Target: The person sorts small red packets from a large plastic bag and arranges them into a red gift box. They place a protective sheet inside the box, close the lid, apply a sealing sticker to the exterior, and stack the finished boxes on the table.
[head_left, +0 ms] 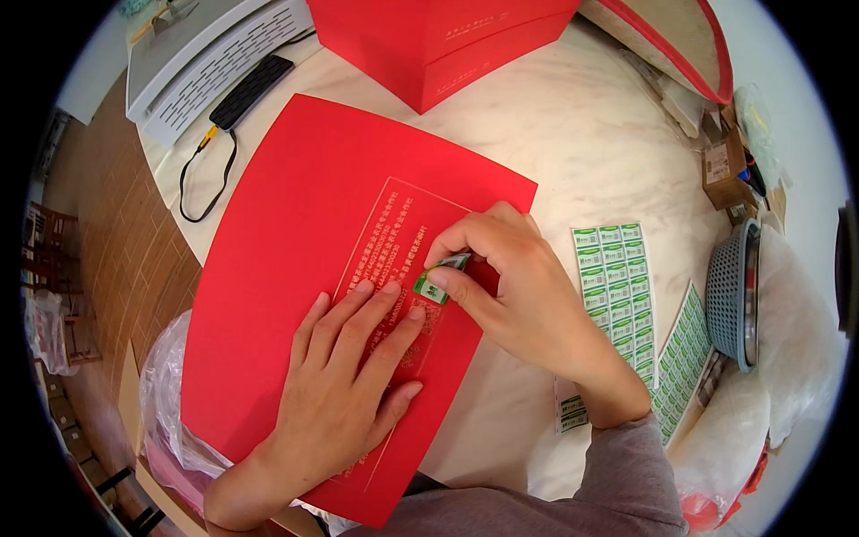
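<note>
A large red box (259, 206) with gold printing lies at a slant on the table before me. Fingers spread, my left hand (331, 394) rests flat on its printed side. My right hand (519, 286) pinches a small green and white sticker (431, 288) between thumb and fingers, against the box just beyond my left fingertips. Part of that sticker curls up and is partly covered by my fingers. Beside my right forearm lies a sheet of similar stickers (617, 277), and a second sheet (684, 349) lies farther right.
Another red box (447, 54) stands at the far side of the marble-patterned table (537, 125). Far left are a grey slotted metal case (224, 67) and a black device (252, 92) with a cord. A grey-blue basket (729, 295), a small carton (727, 170) and plastic bags (796, 331) crowd the right.
</note>
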The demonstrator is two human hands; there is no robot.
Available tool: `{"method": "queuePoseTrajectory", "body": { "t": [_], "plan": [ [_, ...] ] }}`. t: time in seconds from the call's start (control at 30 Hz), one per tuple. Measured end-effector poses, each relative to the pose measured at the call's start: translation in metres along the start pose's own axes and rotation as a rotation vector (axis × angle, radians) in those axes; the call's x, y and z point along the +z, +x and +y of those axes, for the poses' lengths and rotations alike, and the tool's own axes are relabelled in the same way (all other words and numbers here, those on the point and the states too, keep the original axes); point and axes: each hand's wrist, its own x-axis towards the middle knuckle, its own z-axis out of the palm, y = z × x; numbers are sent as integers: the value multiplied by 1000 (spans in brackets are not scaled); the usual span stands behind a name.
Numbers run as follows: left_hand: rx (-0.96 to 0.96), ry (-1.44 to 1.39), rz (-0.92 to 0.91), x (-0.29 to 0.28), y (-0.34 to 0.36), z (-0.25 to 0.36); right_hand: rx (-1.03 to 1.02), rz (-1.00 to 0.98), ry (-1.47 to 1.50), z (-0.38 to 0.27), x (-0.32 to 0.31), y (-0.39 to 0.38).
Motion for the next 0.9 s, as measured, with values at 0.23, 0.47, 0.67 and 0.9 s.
{"method": "queuePoseTrajectory", "body": {
  "t": [0.23, 0.47, 0.67, 0.9],
  "plan": [
    [0, 9, -4, 0, 0, -1, -11, 10, -16, 1, 1, 0],
    [-21, 145, -16, 2, 6, 5, -23, 36, -45, -1, 3, -2],
    [-34, 179, -49, 3, 7, 8, -64, 53, -92, -3, -1, -5],
    [34, 191, -101, 3, 11, 3, 78, 368, 114, -10, -36, -4]
  ]
}}
